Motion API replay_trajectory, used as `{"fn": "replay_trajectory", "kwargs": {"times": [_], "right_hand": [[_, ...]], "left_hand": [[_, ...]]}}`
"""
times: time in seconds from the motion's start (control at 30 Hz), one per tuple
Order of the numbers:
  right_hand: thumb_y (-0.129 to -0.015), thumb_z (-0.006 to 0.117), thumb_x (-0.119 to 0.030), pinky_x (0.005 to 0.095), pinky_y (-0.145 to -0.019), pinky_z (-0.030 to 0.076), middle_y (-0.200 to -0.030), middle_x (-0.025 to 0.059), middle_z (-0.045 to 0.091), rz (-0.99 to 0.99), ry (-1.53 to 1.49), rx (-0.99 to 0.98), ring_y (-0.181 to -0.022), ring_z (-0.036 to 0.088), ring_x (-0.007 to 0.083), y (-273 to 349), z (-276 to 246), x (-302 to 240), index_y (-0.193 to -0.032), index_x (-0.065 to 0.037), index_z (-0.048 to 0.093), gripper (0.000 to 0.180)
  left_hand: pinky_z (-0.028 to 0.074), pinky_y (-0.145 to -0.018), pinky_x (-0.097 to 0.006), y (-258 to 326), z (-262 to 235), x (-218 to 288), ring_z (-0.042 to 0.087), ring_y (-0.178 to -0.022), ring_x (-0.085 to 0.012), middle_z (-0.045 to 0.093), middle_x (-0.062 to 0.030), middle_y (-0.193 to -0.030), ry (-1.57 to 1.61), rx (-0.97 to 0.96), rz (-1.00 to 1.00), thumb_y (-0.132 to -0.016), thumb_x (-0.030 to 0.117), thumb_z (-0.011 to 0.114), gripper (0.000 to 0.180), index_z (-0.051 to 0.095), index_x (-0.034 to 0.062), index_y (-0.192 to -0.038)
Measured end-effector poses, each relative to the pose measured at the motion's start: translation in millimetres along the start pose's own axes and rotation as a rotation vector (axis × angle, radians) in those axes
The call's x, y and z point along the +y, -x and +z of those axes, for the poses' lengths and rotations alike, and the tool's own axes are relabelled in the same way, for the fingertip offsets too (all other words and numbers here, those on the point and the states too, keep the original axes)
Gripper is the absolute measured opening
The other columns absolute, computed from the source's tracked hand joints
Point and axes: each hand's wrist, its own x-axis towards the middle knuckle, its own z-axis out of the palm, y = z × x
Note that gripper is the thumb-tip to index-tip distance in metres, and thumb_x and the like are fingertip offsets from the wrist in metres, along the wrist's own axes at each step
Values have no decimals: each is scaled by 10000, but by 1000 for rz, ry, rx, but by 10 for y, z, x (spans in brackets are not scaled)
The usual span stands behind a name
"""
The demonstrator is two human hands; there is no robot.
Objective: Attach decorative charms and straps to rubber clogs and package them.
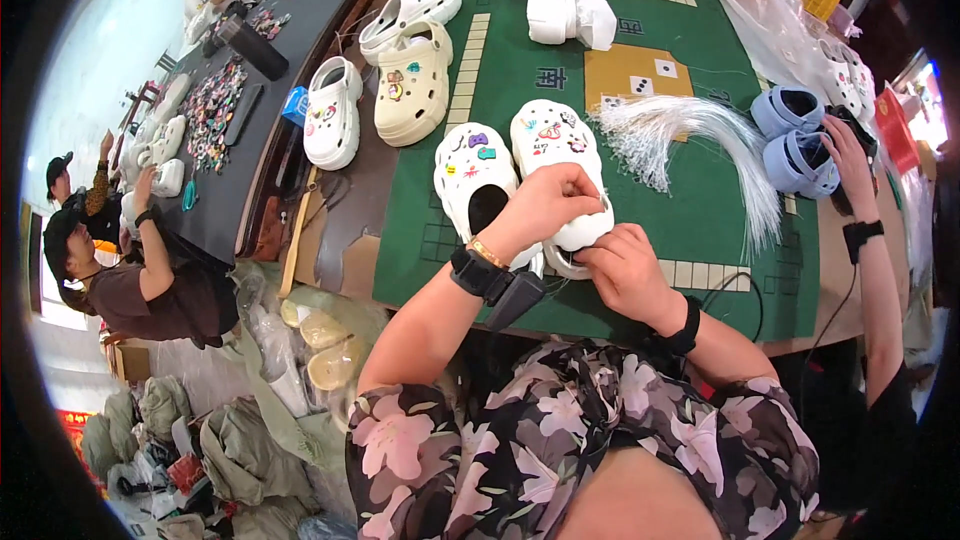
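A white clog (553, 137) decorated with colourful charms lies on the green mat (430, 250) in front of me. My left hand (552, 204) is over it with fingertips pinched together; whatever sits between them is too small to make out. At the heel end, my right hand (632, 275) has its fingers closed on the clog's rim. Beside it on the left is a second white clog (470, 168) with charms. To the right of my hands lies a bundle of thin white strands (720, 130).
Cream clogs (412, 85) and a white clog (333, 115) stand at the left. Further back is a white pair (560, 0). A co-worker's hand (848, 150) touches blue clogs (795, 155) at right. A dark table (285, 15) holds many small charms.
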Motion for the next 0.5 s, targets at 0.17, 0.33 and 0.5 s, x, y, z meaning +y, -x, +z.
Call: {"fn": "replay_trajectory", "kwargs": {"times": [0.17, 0.33, 0.5], "right_hand": [[-697, 650, 4, 408, -837, 438, -898, 78, 619, -19, -62, -38, -862, 598, 273, -65, -26, -29, -906, -59, 660, 219], [-710, 643, 13, 419, -816, 444, -886, 87, 606, -4, 29, -40, -866, 586, 296, 30, -37, 48, -912, -56, 662, 215], [-708, 640, 45, 419, -800, 461, -893, 104, 614, 1, 16, -60, -867, 591, 318, 12, -23, 11, -931, -40, 664, 241]], "left_hand": [[513, -692, -249, 69, -18, -102, 640, -773, -100, 698, -53, -842, -4, 131, 20, -827, 87, 718, 123, 654, -9, -869], [512, -697, -310, -95, 89, -147, 645, -731, -166, 685, -104, -774, -179, 99, 201, -798, 167, 728, 195, 676, -12, -852], [509, -685, -304, -43, 94, -174, 645, -734, -169, 679, -101, -772, -116, 121, 226, -761, 120, 734, 164, 669, -5, -846]]}}
